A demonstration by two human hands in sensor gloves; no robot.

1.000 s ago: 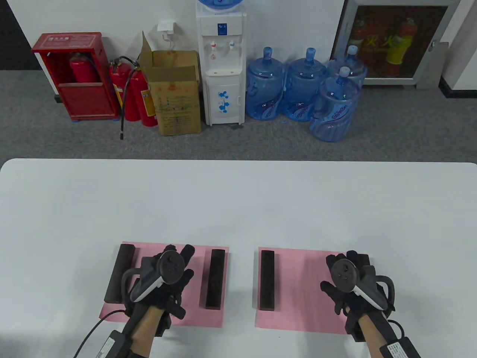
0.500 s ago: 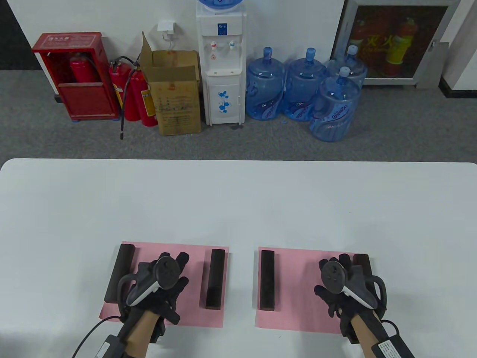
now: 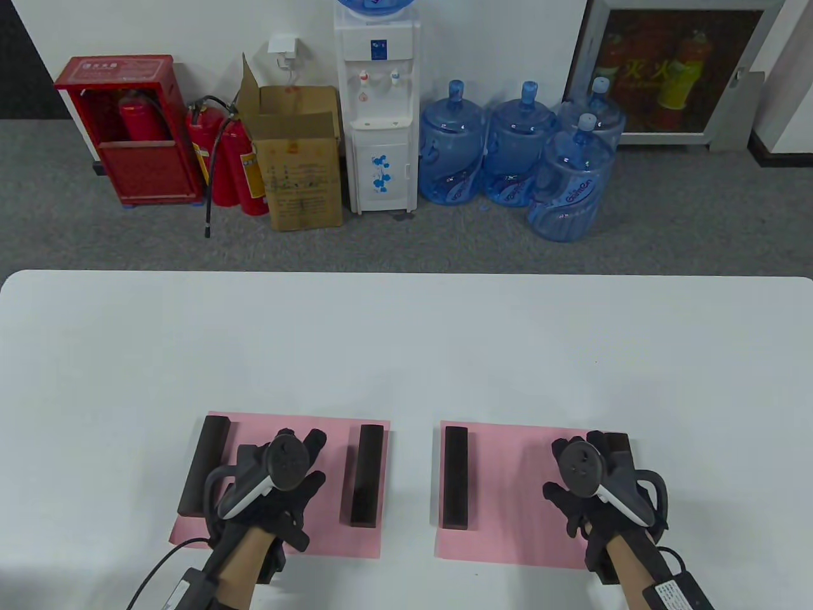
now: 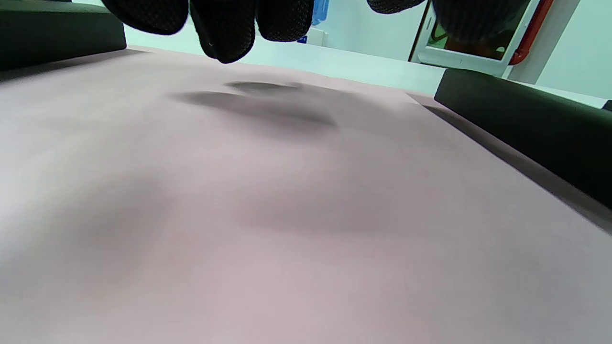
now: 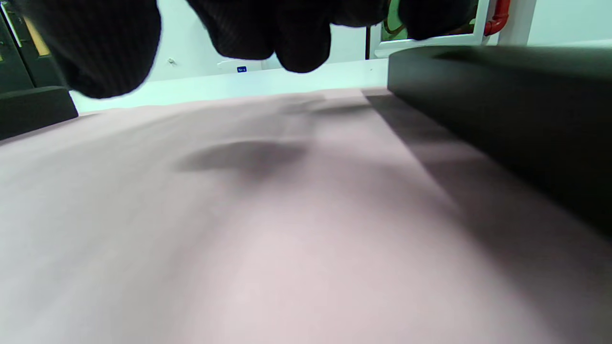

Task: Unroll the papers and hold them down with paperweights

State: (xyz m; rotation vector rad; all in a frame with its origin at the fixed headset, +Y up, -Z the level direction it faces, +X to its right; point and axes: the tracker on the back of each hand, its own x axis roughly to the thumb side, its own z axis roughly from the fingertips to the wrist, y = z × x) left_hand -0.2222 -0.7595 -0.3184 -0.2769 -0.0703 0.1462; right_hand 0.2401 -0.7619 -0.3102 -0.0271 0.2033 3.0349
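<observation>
Down low on the white surface (image 3: 406,343), two pink papers side by side, both flat. Left paper (image 3: 330,445) at the lower left of the frame, with a dark bar (image 3: 204,464) on its left edge and another dark bar (image 3: 366,475) near its right edge. Left hand (image 3: 279,483) over the middle of that paper, between the two bars, holding nothing. Fingers (image 4: 224,28) spread and loose, tips just above the pink sheet in the left wrist view, with shadows under them. Right paper (image 3: 502,483) at the lower right, a dark bar (image 3: 456,476) on its left edge and one more bar (image 3: 619,441) at its right edge, partly hidden. Right hand (image 3: 594,489) over the right part of that paper, just beside the hidden bar, holding nothing. Fingers (image 5: 296,38) loose, tips raised off the sheet.
</observation>
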